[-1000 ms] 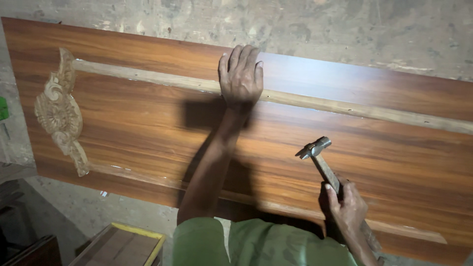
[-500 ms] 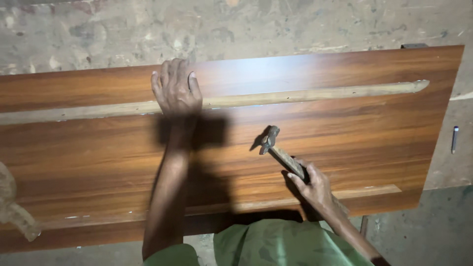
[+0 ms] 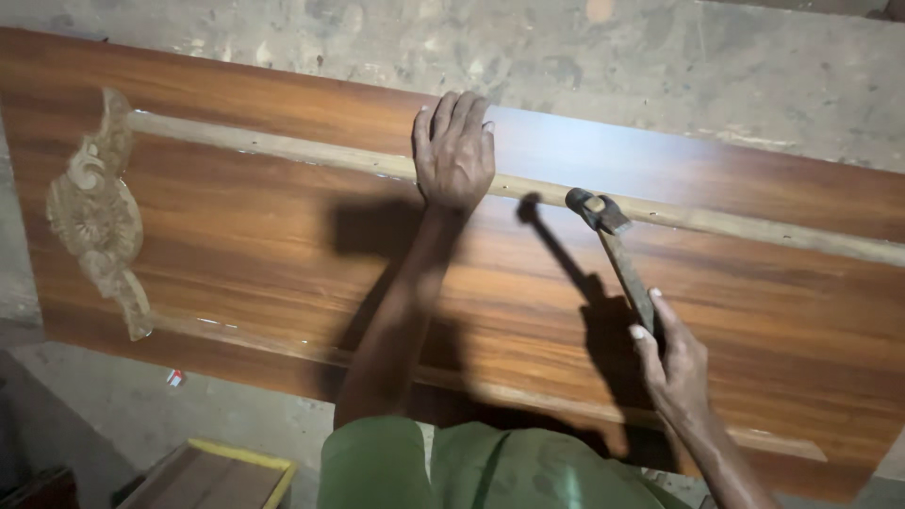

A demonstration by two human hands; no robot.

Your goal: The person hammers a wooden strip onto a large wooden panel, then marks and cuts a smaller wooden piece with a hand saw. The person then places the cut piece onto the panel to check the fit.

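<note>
Half a second ago the hammer (image 3: 613, 247) hung in mid-panel, clear of the trim; now its head sits on the pale wooden strip (image 3: 283, 151) at about 3 o'clock from the left hand (image 3: 454, 151). The view has swung too, bringing the carved ornament (image 3: 96, 212) fully back in at 9 o'clock. That left hand lies flat, fingers together, pressing the strip against the brown laminate panel (image 3: 236, 245). The right hand (image 3: 671, 363) is clenched around the handle's lower end (at 5 o'clock). Whether a nail stands under the hammer head cannot be made out; the panel's right end is cut off.
</note>
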